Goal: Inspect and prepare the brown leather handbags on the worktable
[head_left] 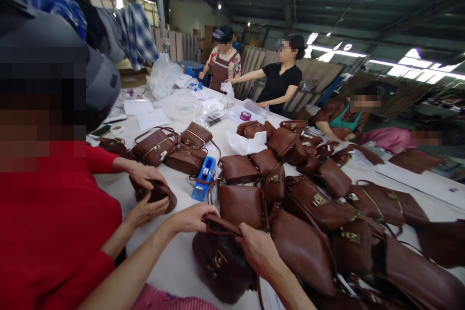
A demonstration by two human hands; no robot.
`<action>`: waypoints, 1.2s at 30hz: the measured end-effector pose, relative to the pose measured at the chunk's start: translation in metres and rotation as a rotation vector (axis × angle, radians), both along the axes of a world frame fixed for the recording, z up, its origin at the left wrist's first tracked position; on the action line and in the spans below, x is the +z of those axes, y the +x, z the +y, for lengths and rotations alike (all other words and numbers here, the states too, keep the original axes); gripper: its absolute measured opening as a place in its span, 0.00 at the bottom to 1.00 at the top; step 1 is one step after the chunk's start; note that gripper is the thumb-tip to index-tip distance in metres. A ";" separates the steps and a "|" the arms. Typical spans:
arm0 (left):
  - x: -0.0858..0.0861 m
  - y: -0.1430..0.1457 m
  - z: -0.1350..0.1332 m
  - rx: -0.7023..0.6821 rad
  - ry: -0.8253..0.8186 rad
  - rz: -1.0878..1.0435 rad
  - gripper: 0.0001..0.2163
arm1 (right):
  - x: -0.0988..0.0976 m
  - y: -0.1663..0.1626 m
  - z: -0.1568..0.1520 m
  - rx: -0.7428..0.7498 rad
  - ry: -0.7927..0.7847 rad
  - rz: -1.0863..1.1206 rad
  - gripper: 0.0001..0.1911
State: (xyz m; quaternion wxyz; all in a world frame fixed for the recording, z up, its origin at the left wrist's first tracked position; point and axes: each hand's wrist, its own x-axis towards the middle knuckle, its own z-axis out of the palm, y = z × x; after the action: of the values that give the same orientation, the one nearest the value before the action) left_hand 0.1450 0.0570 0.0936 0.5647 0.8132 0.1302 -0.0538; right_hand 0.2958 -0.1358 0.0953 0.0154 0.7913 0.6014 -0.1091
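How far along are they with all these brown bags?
Hard to say what is finished. In hand: the left hand and right hand hold a dark brown bag open at its top. Left, seemingly: many brown bags piled across the white table. A co-worker in red handles another.

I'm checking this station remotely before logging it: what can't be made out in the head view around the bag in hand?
- Inside of the held handbag: hidden by the left hand and right hand gripping its top.
- Handbag's lower edge: cut off by the bottom frame edge.
- Blue tool: too small to identify.
- Co-worker's bag: mostly covered by that person's hands.
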 end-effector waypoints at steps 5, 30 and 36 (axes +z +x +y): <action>-0.026 -0.011 -0.013 0.158 -0.175 -0.041 0.20 | -0.011 -0.007 0.003 0.015 0.060 0.009 0.05; 0.029 0.060 -0.029 -0.357 0.119 0.134 0.05 | -0.026 -0.021 -0.016 -0.002 0.366 -0.332 0.10; -0.001 0.063 -0.030 -0.321 -0.070 0.294 0.07 | -0.031 -0.025 -0.013 -0.112 0.441 -0.189 0.09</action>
State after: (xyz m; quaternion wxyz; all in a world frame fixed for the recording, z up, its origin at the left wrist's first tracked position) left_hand 0.2078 0.0265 0.0924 0.5518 0.7868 0.0781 -0.2653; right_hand 0.2707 -0.1492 0.0644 -0.1075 0.8142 0.5619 0.0989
